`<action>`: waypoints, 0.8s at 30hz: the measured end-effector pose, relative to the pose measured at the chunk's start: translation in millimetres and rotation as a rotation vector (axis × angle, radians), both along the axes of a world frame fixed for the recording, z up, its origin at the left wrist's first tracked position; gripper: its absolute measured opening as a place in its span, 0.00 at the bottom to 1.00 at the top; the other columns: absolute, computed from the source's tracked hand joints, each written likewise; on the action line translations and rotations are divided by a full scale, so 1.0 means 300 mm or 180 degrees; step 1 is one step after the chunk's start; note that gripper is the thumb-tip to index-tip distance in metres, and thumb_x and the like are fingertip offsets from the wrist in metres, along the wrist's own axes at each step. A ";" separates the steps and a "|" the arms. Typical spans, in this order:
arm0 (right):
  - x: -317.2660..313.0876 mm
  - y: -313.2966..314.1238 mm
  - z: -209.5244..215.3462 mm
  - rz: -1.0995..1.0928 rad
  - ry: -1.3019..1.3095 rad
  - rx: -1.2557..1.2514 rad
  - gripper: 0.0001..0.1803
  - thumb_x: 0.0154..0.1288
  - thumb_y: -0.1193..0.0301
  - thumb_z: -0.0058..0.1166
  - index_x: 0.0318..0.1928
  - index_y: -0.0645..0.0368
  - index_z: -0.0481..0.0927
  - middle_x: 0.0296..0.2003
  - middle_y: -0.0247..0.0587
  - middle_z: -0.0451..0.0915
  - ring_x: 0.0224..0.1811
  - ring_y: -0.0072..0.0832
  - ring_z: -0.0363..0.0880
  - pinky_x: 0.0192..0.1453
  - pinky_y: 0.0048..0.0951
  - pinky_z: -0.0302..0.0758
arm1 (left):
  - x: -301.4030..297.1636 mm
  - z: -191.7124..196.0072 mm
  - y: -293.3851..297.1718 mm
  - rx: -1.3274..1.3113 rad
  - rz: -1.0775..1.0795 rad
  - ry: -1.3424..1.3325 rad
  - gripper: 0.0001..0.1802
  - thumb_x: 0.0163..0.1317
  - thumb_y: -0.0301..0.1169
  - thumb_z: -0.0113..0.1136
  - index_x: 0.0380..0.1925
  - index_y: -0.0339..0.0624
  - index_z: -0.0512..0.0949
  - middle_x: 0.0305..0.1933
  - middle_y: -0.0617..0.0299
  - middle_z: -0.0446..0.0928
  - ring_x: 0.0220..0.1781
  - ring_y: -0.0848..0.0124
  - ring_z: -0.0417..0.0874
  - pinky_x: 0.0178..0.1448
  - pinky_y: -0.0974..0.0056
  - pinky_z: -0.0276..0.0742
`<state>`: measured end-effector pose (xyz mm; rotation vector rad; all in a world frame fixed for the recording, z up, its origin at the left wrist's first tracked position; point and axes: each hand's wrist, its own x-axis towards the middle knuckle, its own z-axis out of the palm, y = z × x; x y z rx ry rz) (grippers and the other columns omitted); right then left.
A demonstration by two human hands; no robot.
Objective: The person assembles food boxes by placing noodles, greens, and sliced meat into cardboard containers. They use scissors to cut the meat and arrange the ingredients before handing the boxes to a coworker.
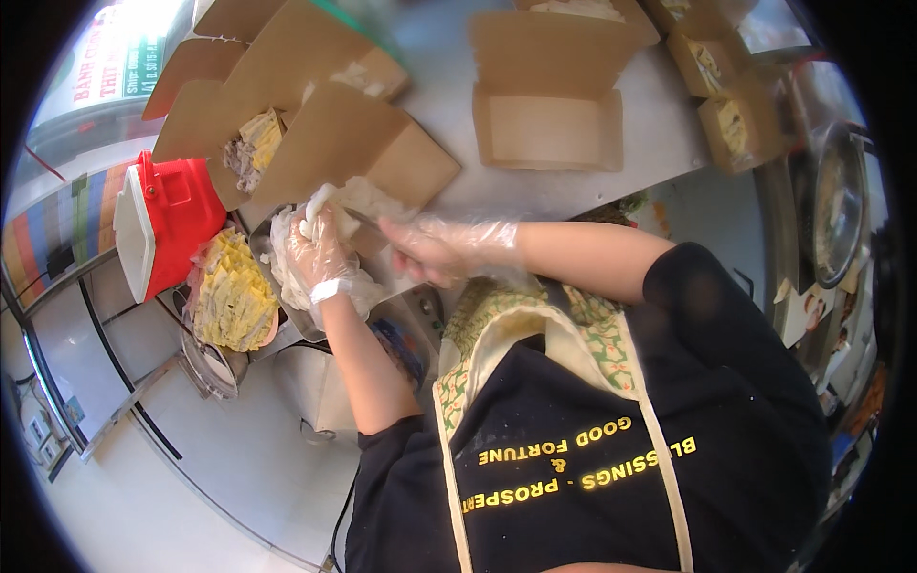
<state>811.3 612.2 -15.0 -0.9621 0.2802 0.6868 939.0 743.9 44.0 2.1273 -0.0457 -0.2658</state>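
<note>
My left hand, in a clear plastic glove, is closed on a soft white rice roll above a metal tray heaped with more of the white food. Beside it my right hand, gloved too, has its fingers curled round a thin, dark-looking tool that points at the white food; blur hides its exact kind. Just beyond both hands, an open brown cardboard box has white pieces at its near edge. Another brown box to the left contains yellow slices and greyish shredded food.
An open brown box stands on the metal counter. Smaller filled boxes line the far right. Left of the tray are a pile of yellow slices and a red cooler with a white lid. A round metal pan sits at right.
</note>
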 end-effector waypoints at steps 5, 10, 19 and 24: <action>0.027 -0.033 -0.007 -0.0129 -0.0125 0.0222 0.47 0.68 0.26 0.21 0.42 0.58 0.76 0.36 0.43 0.83 0.23 0.26 0.74 0.29 0.33 0.76 | 0.046 0.047 0.051 0.1092 -0.1124 0.0072 0.26 0.62 0.49 0.68 0.52 0.40 0.81 0.41 0.58 0.84 0.41 0.68 0.83 0.44 0.64 0.78; 0.057 -0.065 0.037 -0.0051 0.0175 -0.0355 0.46 0.68 0.27 0.25 0.42 0.60 0.76 0.32 0.40 0.81 0.23 0.24 0.74 0.27 0.31 0.74 | 0.064 0.075 0.000 0.1865 -0.1277 0.0178 0.29 0.56 0.49 0.73 0.52 0.44 0.80 0.47 0.48 0.82 0.49 0.57 0.82 0.53 0.55 0.76; 0.038 -0.109 0.091 0.0054 0.0051 -0.0923 0.51 0.64 0.22 0.27 0.45 0.64 0.75 0.32 0.38 0.76 0.28 0.23 0.74 0.33 0.28 0.75 | 0.159 -0.038 0.007 0.1481 -0.2082 0.0329 0.32 0.54 0.38 0.70 0.60 0.45 0.74 0.54 0.46 0.80 0.56 0.54 0.81 0.60 0.55 0.76; 0.009 -0.118 0.181 0.0487 0.0403 -0.1605 0.47 0.69 0.27 0.21 0.45 0.59 0.76 0.28 0.35 0.75 0.24 0.21 0.73 0.31 0.27 0.72 | 0.132 -0.107 -0.058 0.2241 -0.2352 0.0383 0.27 0.57 0.34 0.64 0.60 0.48 0.75 0.57 0.44 0.78 0.59 0.48 0.79 0.63 0.52 0.74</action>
